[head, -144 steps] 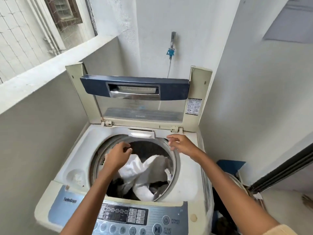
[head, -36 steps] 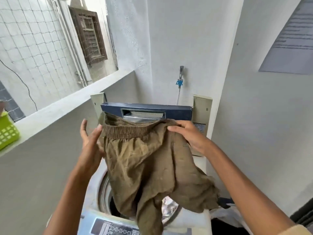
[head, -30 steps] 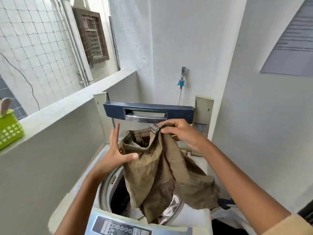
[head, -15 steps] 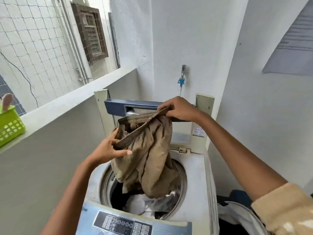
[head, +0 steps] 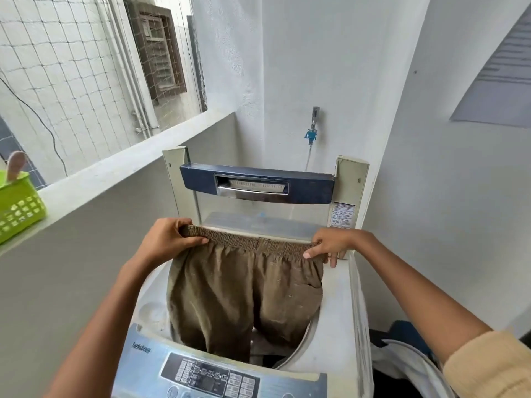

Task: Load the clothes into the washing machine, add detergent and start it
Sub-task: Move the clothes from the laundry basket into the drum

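**A:** What boxes you in?

**B:** I have a grey wall with a ledge [head: 129, 165] on my left and a white wall on my right. The top-loading washing machine [head: 339, 311] sits close between them. Its lid [head: 255, 183] stands upright at the back, so above the drum it is open.

**A:** Where is the garment?

**B:** I hold a pair of olive-brown trousers [head: 244, 291] stretched flat over the drum mouth. Their legs hang down inside it. The cloth covers nearly the whole opening, and only a curve of the rim shows at the front right. The elastic waistband [head: 253, 241] runs level, just in front of the lid's lower edge.

**A:** And the hands?

**B:** My left hand [head: 163, 239] is curled round the left end of the waistband. My right hand [head: 333, 242] pinches the right end between thumb and fingers, with one finger pointing down past the band.

**A:** Anything smaller?

**B:** The control panel [head: 212, 374] lies along the near edge. A heap of laundry [head: 402, 360] sits low beside the machine on the right. A green basket [head: 17, 208] stands on the ledge, well apart. A tap [head: 314, 122] is on the back wall.
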The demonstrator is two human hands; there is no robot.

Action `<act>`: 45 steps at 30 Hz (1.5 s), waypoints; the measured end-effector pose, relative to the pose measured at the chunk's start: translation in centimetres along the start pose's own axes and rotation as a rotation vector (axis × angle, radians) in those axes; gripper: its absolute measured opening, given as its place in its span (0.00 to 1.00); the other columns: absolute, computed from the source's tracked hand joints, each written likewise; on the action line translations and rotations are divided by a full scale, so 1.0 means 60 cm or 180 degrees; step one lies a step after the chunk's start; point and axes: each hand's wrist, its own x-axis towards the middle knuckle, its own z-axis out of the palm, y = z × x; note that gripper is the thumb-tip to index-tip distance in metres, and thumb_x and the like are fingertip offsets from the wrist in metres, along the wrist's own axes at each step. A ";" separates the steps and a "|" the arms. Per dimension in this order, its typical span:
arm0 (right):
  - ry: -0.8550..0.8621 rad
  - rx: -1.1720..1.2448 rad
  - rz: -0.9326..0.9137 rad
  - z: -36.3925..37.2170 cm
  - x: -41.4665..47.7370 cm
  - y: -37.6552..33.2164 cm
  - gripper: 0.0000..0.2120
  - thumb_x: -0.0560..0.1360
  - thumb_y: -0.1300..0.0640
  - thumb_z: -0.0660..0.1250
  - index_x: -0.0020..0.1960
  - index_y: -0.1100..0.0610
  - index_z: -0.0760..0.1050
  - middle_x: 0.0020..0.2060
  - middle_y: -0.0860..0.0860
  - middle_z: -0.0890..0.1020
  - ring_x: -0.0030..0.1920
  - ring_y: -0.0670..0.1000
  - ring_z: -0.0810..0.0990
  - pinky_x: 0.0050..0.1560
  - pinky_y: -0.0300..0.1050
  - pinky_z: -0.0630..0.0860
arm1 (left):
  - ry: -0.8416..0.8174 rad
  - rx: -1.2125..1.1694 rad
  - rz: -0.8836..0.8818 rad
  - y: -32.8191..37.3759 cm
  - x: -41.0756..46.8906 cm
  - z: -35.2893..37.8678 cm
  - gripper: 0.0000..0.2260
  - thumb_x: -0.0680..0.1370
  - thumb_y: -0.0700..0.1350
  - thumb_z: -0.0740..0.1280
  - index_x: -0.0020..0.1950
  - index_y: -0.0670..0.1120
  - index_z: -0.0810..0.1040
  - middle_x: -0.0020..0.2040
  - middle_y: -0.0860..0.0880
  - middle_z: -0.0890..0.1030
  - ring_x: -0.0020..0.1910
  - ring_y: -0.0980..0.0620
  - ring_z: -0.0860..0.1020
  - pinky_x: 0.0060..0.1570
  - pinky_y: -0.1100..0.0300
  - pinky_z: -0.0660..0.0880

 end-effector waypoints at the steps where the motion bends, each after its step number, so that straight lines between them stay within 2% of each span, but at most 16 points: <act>1: 0.0099 0.0176 -0.0072 0.002 0.000 0.008 0.17 0.73 0.42 0.66 0.39 0.55 0.69 0.36 0.51 0.76 0.35 0.51 0.83 0.33 0.40 0.70 | 0.0040 0.0140 0.0000 -0.007 0.001 -0.002 0.18 0.67 0.53 0.76 0.31 0.42 0.73 0.26 0.45 0.73 0.28 0.50 0.70 0.32 0.56 0.66; 6: 0.1180 0.1290 -0.0774 0.003 -0.015 0.018 0.16 0.68 0.54 0.75 0.31 0.56 0.69 0.26 0.49 0.71 0.28 0.43 0.71 0.31 0.35 0.68 | 0.0291 0.0837 -0.0149 -0.016 -0.008 -0.006 0.11 0.74 0.54 0.69 0.40 0.47 0.75 0.35 0.50 0.78 0.38 0.44 0.76 0.37 0.52 0.73; 8: 0.1410 0.1963 -0.0991 0.004 -0.022 0.019 0.12 0.68 0.58 0.74 0.34 0.60 0.71 0.30 0.55 0.75 0.33 0.46 0.74 0.33 0.34 0.73 | 0.0521 0.0623 -0.0245 -0.023 -0.006 0.003 0.07 0.76 0.51 0.67 0.46 0.48 0.77 0.39 0.49 0.79 0.41 0.44 0.76 0.40 0.52 0.75; 10: 0.1380 0.2043 -0.0933 0.007 -0.019 0.023 0.11 0.68 0.59 0.74 0.36 0.60 0.73 0.34 0.58 0.76 0.37 0.52 0.77 0.37 0.42 0.79 | -0.0214 0.0627 -0.0470 -0.032 -0.001 0.014 0.07 0.77 0.49 0.66 0.50 0.47 0.79 0.43 0.46 0.81 0.43 0.43 0.78 0.44 0.51 0.76; 12: 0.1218 0.1210 -0.0555 0.013 -0.012 0.022 0.10 0.68 0.59 0.74 0.36 0.59 0.73 0.32 0.54 0.76 0.35 0.51 0.78 0.41 0.51 0.81 | -0.0925 0.0958 -0.0612 -0.030 -0.003 0.029 0.09 0.77 0.49 0.66 0.54 0.49 0.80 0.48 0.45 0.82 0.47 0.44 0.77 0.44 0.54 0.74; 14: 0.1154 0.1237 -0.0616 0.023 -0.009 0.013 0.08 0.68 0.61 0.74 0.36 0.59 0.74 0.32 0.54 0.77 0.34 0.51 0.78 0.40 0.50 0.82 | -0.0533 0.1142 -0.0568 -0.021 -0.010 0.044 0.10 0.77 0.48 0.65 0.57 0.52 0.80 0.52 0.46 0.82 0.50 0.43 0.78 0.44 0.55 0.72; 17: 0.1400 0.2325 -0.0855 0.027 -0.008 0.014 0.07 0.69 0.63 0.73 0.37 0.61 0.75 0.35 0.57 0.78 0.36 0.52 0.79 0.35 0.42 0.81 | 0.0325 0.0695 -0.0703 -0.018 -0.014 0.048 0.10 0.77 0.47 0.64 0.57 0.54 0.79 0.51 0.48 0.82 0.53 0.41 0.79 0.47 0.52 0.74; 21: 0.1972 0.1727 -0.0309 0.029 0.012 0.026 0.09 0.68 0.60 0.74 0.34 0.57 0.75 0.31 0.53 0.77 0.33 0.51 0.78 0.28 0.40 0.77 | -0.0285 0.0962 -0.0908 -0.032 -0.007 0.048 0.07 0.77 0.51 0.65 0.53 0.54 0.79 0.49 0.47 0.81 0.52 0.41 0.77 0.44 0.53 0.71; 26: 0.2406 0.2063 -0.0185 0.056 0.037 0.008 0.08 0.70 0.59 0.73 0.37 0.61 0.75 0.30 0.53 0.76 0.26 0.51 0.78 0.23 0.40 0.75 | 0.0107 0.0310 -0.1099 -0.028 -0.002 0.071 0.13 0.75 0.48 0.68 0.59 0.52 0.74 0.50 0.45 0.81 0.54 0.41 0.77 0.50 0.50 0.74; 29: 0.2403 0.2427 -0.0170 0.070 0.044 -0.012 0.08 0.72 0.59 0.71 0.43 0.63 0.76 0.33 0.53 0.75 0.29 0.50 0.77 0.24 0.38 0.77 | 0.0305 -0.0495 -0.1461 -0.016 0.004 0.085 0.14 0.73 0.48 0.71 0.57 0.47 0.75 0.44 0.44 0.81 0.46 0.42 0.80 0.51 0.47 0.77; 32: 0.1344 0.2794 -0.0560 0.090 0.043 -0.042 0.09 0.76 0.59 0.65 0.55 0.56 0.76 0.40 0.51 0.80 0.36 0.50 0.79 0.37 0.41 0.80 | -0.0258 -0.1735 -0.1656 0.024 0.003 0.125 0.10 0.76 0.47 0.68 0.53 0.42 0.76 0.36 0.46 0.77 0.32 0.49 0.79 0.39 0.55 0.78; 35: 0.0431 0.2512 -0.0722 0.106 0.040 -0.055 0.15 0.77 0.57 0.63 0.64 0.50 0.71 0.50 0.55 0.83 0.38 0.50 0.82 0.42 0.41 0.76 | -0.1162 -0.1445 -0.1301 0.062 0.004 0.179 0.11 0.77 0.52 0.65 0.48 0.44 0.79 0.42 0.45 0.79 0.45 0.48 0.78 0.41 0.60 0.72; 38: 0.0506 0.2458 -0.0624 0.110 0.030 -0.034 0.10 0.77 0.57 0.63 0.57 0.55 0.75 0.48 0.55 0.83 0.41 0.53 0.83 0.45 0.44 0.76 | -0.1358 -0.1108 -0.0977 0.100 0.012 0.216 0.14 0.78 0.48 0.64 0.56 0.39 0.80 0.51 0.41 0.82 0.53 0.44 0.80 0.55 0.54 0.77; 40: 0.0657 0.2655 -0.0502 0.113 0.017 0.010 0.09 0.77 0.58 0.63 0.56 0.58 0.76 0.46 0.55 0.83 0.42 0.55 0.83 0.44 0.45 0.77 | -0.1607 -0.1182 -0.0828 0.142 0.016 0.236 0.14 0.79 0.47 0.64 0.57 0.39 0.78 0.50 0.42 0.81 0.49 0.44 0.81 0.48 0.56 0.79; 43: 0.0906 0.3142 -0.0275 0.129 -0.019 0.105 0.09 0.77 0.60 0.63 0.55 0.60 0.76 0.45 0.56 0.83 0.40 0.52 0.83 0.41 0.42 0.78 | -0.2083 -0.1365 -0.0687 0.220 0.019 0.283 0.13 0.80 0.43 0.61 0.60 0.37 0.76 0.50 0.43 0.79 0.38 0.57 0.77 0.28 0.75 0.70; 45: 0.1164 0.3609 0.0021 0.153 -0.048 0.186 0.07 0.77 0.62 0.61 0.54 0.61 0.76 0.42 0.55 0.83 0.35 0.48 0.83 0.38 0.41 0.77 | -0.2366 -0.1535 -0.0623 0.280 0.015 0.334 0.13 0.80 0.43 0.61 0.60 0.38 0.75 0.51 0.42 0.80 0.36 0.58 0.76 0.28 0.72 0.68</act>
